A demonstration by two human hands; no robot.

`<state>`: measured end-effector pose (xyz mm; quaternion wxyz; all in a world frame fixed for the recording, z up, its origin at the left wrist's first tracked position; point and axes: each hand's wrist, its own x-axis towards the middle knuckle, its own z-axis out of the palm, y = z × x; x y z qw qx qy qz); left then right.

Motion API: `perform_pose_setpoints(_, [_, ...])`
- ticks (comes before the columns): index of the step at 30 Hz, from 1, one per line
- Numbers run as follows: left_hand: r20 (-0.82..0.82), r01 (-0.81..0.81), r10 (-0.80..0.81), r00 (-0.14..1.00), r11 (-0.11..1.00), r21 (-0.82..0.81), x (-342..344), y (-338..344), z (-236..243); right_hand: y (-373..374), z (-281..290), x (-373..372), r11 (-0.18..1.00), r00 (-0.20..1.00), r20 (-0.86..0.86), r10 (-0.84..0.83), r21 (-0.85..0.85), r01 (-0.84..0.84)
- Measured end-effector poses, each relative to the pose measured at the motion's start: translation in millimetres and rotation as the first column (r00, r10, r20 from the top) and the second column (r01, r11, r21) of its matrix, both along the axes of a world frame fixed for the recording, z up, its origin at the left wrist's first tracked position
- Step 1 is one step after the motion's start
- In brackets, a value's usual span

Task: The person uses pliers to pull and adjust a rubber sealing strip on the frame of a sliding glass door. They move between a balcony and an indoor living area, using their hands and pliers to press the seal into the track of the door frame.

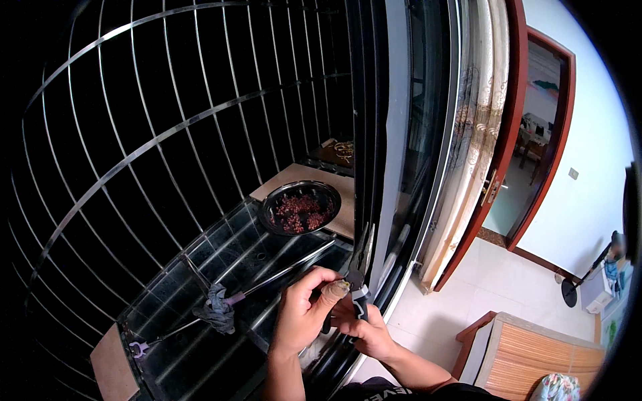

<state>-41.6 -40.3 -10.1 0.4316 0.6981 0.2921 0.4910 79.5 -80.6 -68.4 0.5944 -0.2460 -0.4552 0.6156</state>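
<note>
Long-nose pliers (359,275) with dark jaws and black handles point upward beside the window frame, their jaw tips slightly apart. Around the handles, my right hand (373,334) is closed, with some of its fingers hidden. My left hand (304,314) is in a pinch right beside the pliers' joint, thumb against forefinger. Whatever sits between those fingertips is too small and dark to name. Both hands are over the sill of the sliding window (374,167).
Outside, a metal-barred cage (160,137) encloses a ledge. A dark round tray (264,210) of reddish bits rests on a tan board (284,176). Nearby lie a pole (281,271) and a grey cloth (217,311). Indoors are a curtain (468,147), a doorway and a wooden bed (495,334).
</note>
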Motion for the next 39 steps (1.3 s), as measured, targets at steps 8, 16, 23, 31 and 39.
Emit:
perform_pose_setpoints(8, [0.025,0.041,-0.045,0.999,0.988,0.146,9,15,25,13,24,7,0.993,0.998,0.011,-0.059,0.100,0.058])
perform_pose_setpoints(16, [0.063,0.080,-0.093,0.994,0.982,0.173,18,33,42,28,49,9,0.987,0.992,-0.101,-0.074,0.134,0.087])
perform_pose_setpoints(23, [0.058,0.066,-0.080,0.995,0.976,0.207,22,40,56,37,61,14,0.990,0.997,-0.076,-0.029,0.139,0.039])
perform_pose_setpoints(31, [0.038,0.098,-0.105,0.994,0.985,0.142,20,37,63,32,71,8,0.975,0.989,-0.133,-0.072,0.198,0.098])
perform_pose_setpoints(39, [0.086,0.113,-0.104,0.991,0.987,-0.117,28,25,65,34,67,0,0.971,0.949,-0.315,0.006,0.230,0.070])
